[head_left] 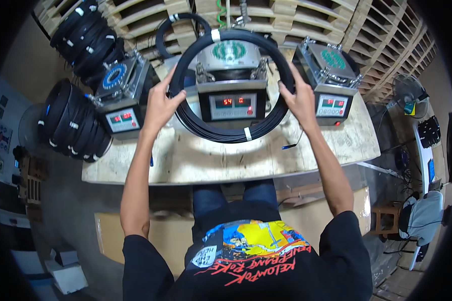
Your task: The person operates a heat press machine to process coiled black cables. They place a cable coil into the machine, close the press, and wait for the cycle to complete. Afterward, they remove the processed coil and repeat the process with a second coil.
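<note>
A large coil of thin black cable (216,133) is held up in front of me over the bench, bound by bands of white tape (247,133). My left hand (161,103) grips its left side and my right hand (299,98) grips the right side, thumbs on the near face. Through the ring shows a middle machine (258,108) with a lit red display and a metal top with a round green pattern. Parts of that machine are hidden behind the coil. Some of my fingers are out of sight behind the cable.
Similar machines stand on the left (120,95) and right (329,80) of the wooden bench (226,163). Stacks of black coils (73,120) rise at the left. Another coil (161,37) sits behind. Wooden pallets (306,17) line the back; a fan (411,95) stands at right.
</note>
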`<move>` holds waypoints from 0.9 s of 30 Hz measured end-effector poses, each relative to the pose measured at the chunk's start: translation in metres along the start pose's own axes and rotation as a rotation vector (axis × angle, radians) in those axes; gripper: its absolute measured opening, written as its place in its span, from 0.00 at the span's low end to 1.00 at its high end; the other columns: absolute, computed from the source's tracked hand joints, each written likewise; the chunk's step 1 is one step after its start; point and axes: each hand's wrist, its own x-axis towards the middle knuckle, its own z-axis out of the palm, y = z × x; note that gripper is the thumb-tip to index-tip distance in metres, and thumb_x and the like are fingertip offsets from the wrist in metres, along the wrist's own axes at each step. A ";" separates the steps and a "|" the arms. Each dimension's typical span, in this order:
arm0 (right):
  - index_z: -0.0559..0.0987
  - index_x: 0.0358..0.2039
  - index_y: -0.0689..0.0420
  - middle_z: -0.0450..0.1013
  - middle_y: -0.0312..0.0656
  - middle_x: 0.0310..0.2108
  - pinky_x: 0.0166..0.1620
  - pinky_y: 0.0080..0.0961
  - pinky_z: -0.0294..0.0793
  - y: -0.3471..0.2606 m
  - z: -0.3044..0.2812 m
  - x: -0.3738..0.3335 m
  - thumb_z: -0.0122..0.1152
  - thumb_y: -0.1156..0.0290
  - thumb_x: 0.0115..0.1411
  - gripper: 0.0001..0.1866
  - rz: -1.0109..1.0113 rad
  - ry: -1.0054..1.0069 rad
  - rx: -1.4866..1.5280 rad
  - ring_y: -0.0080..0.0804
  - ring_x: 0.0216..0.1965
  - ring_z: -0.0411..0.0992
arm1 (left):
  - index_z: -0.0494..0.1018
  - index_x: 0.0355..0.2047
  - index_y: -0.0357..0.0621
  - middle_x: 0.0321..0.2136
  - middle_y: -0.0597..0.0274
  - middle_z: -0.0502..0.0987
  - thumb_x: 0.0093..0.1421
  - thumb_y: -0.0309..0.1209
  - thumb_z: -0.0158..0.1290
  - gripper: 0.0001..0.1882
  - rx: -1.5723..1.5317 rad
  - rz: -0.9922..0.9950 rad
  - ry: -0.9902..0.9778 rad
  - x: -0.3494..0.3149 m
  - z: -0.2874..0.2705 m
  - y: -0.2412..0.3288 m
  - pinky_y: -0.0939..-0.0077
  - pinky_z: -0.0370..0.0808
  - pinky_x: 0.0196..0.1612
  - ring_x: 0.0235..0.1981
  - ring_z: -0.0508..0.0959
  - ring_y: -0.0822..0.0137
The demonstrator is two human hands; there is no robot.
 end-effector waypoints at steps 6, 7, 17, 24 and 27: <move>0.69 0.64 0.52 0.78 0.57 0.26 0.37 0.50 0.75 -0.010 -0.029 -0.077 0.62 0.60 0.59 0.32 0.014 -0.202 -0.188 0.60 0.31 0.77 | 0.71 0.62 0.37 0.37 0.61 0.69 0.48 0.27 0.65 0.38 0.315 -0.050 -0.127 -0.073 -0.019 0.033 0.78 0.72 0.38 0.37 0.73 0.72; 0.70 0.63 0.54 0.78 0.58 0.24 0.35 0.51 0.75 -0.007 -0.028 -0.092 0.62 0.59 0.59 0.32 0.016 -0.254 -0.231 0.60 0.29 0.77 | 0.73 0.59 0.35 0.37 0.60 0.69 0.46 0.29 0.67 0.37 0.265 -0.080 -0.145 -0.091 -0.015 0.021 0.77 0.70 0.36 0.37 0.73 0.70; 0.71 0.61 0.59 0.78 0.64 0.36 0.44 0.52 0.76 0.053 0.015 -0.190 0.63 0.54 0.55 0.35 0.246 -0.782 -0.301 0.62 0.39 0.78 | 0.80 0.52 0.48 0.34 0.38 0.75 0.44 0.42 0.65 0.32 0.279 -0.467 -0.548 -0.198 0.053 -0.072 0.57 0.76 0.46 0.37 0.78 0.45; 0.69 0.61 0.56 0.78 0.63 0.36 0.43 0.54 0.76 0.076 0.034 -0.201 0.60 0.54 0.59 0.33 0.299 -0.741 -0.316 0.63 0.39 0.77 | 0.76 0.59 0.59 0.37 0.35 0.75 0.46 0.41 0.64 0.35 0.263 -0.447 -0.486 -0.202 0.075 -0.101 0.53 0.75 0.50 0.43 0.78 0.39; 0.69 0.62 0.57 0.78 0.62 0.38 0.45 0.53 0.77 0.077 0.043 -0.199 0.62 0.52 0.59 0.34 0.350 -0.705 -0.298 0.63 0.41 0.77 | 0.75 0.59 0.57 0.39 0.38 0.73 0.46 0.42 0.65 0.36 0.343 -0.501 -0.449 -0.196 0.073 -0.088 0.53 0.75 0.50 0.44 0.78 0.41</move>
